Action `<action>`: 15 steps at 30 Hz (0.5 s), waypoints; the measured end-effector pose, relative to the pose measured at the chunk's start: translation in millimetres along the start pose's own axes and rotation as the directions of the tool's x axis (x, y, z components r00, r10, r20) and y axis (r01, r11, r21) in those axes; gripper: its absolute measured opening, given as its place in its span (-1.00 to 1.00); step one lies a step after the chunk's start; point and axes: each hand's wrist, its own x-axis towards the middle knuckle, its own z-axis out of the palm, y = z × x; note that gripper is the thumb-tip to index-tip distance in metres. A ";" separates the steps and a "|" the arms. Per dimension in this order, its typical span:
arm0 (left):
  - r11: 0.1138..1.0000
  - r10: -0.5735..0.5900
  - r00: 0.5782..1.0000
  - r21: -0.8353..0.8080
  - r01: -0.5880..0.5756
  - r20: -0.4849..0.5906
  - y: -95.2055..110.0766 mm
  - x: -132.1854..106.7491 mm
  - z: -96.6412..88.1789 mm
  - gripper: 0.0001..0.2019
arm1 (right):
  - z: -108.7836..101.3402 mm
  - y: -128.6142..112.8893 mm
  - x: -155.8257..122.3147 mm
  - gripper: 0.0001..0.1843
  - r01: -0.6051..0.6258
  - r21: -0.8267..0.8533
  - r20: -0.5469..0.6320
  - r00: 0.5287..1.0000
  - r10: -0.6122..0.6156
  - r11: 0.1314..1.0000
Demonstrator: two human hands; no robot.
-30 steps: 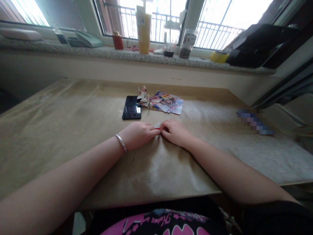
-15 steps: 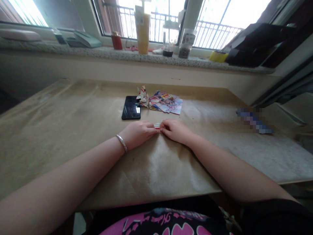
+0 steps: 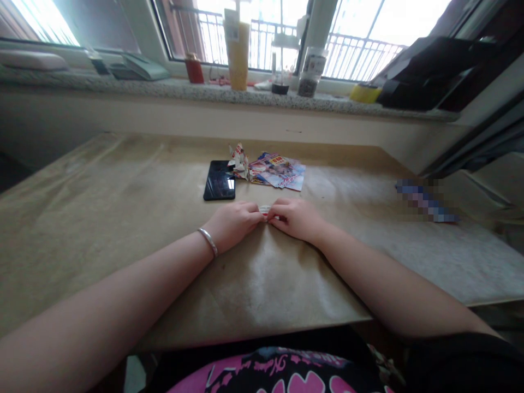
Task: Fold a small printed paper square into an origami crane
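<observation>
A small piece of printed paper (image 3: 264, 209), white with a red strip, lies between my two hands near the middle of the table. My left hand (image 3: 235, 222), with a silver bangle at its wrist, pinches the paper's left side. On the other side, my right hand (image 3: 295, 219) has thumb and forefinger closed on the right edge. The fingertips of both hands almost meet at the near edge, and they cover most of the paper. Beyond the hands lie a black phone (image 3: 220, 181), a folded paper figure (image 3: 238, 162) and colourful printed sheets (image 3: 280, 170).
A tan cover lies over the table (image 3: 123, 218). At the far right is a blurred blue-and-red item (image 3: 428, 202). Along the windowsill (image 3: 164, 90) stand a red jar (image 3: 194, 69), a tall yellow container (image 3: 238, 60), a clear jar (image 3: 311, 73) and a black bag (image 3: 426, 76).
My left hand has shifted very slightly to the right, its fingertips nearer the right hand's. Both hands still pinch the paper; the other things lie unmoved.
</observation>
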 end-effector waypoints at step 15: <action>0.991 0.054 0.997 -0.121 -0.060 -0.055 -7.9 2.6 9.0 -0.76 | -5.6 -12.1 -2.0 -0.70 -0.019 -0.206 0.050 0.998 0.030 0.978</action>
